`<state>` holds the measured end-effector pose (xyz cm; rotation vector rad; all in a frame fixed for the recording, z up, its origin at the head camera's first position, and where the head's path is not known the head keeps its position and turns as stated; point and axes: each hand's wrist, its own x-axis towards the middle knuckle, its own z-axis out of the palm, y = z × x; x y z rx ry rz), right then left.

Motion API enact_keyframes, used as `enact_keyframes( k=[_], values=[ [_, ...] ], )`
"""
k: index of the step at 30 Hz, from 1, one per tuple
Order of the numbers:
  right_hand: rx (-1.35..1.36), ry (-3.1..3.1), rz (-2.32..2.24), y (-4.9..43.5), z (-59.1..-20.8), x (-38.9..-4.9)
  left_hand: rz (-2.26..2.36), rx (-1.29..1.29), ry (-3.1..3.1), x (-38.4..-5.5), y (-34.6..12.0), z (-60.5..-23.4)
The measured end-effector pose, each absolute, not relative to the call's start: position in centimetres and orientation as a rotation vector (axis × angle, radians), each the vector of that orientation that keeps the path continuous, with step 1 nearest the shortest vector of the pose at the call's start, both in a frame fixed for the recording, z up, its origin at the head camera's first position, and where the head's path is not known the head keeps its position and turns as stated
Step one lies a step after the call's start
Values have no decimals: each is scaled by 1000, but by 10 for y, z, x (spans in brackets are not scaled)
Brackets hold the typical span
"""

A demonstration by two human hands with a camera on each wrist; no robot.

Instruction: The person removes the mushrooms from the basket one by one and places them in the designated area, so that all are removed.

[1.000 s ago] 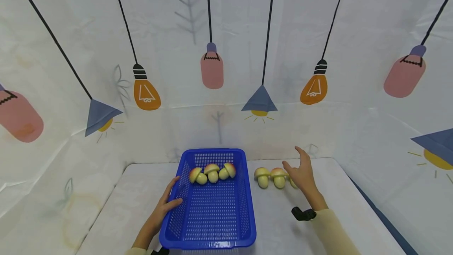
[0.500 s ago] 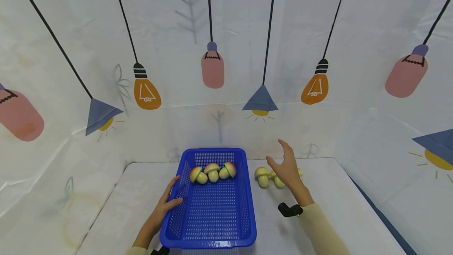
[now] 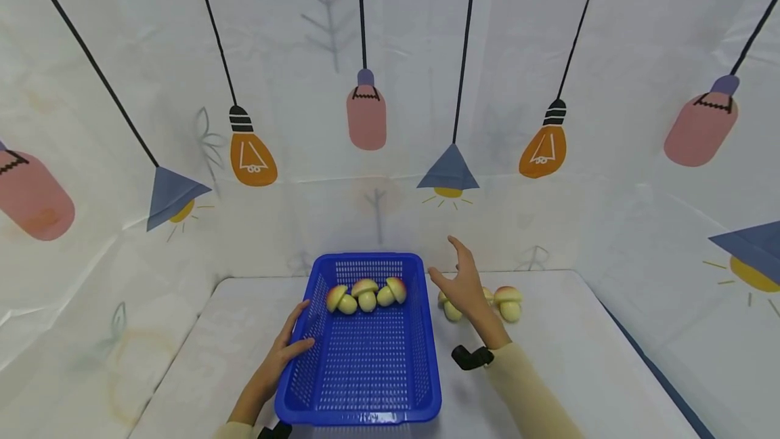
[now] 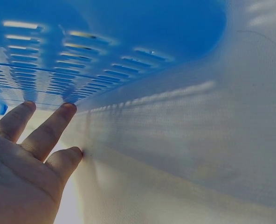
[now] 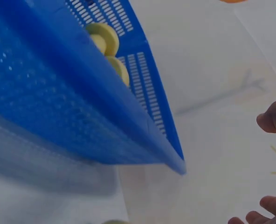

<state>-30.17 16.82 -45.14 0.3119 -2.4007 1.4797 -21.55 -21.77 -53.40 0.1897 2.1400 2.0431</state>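
In the head view, a blue perforated plastic basket stands on the white table. My left hand grips its left rim, thumb over the edge; in the left wrist view its fingers touch the outer wall. Three toy mushrooms with yellow-red caps lie in a row near the basket's far end. To the basket's right, my right hand hovers empty, fingers spread and thumb apart. Behind it are three more toy mushrooms: the left one and middle one partly covered, the right one in plain sight.
A white sheet with printed hanging lamps rises behind and around the table. The basket's right wall is close to the right hand's wrist camera. A black strap device sits at the right wrist.
My right hand has moved left, from over the right toy mushroom across to the left one, uncovering the right one. My left hand and the basket stay where they were.
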Motion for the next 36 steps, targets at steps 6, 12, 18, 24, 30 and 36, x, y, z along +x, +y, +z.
enact_keyframes(
  k=[6,12,18,24,30,36],
  values=[
    [360,-2429,1539,146,-455,-304,2037,199,2143,-215,-219,-535],
    [407,-2459,1523,133,-461,-308,2029,227,2139,-215,-219,-535],
    [458,-2477,1532,122,-463,-312,2042,208,2147,-215,-218,-535],
    [478,-2524,1558,114,-463,-314,2043,195,2157,-215,-217,-535],
    [549,-2536,1552,105,-466,-316,2039,217,2146,-214,-217,-533],
    [588,-2575,1488,97,-466,-316,2043,228,2139,-214,-217,-533]
  ],
)
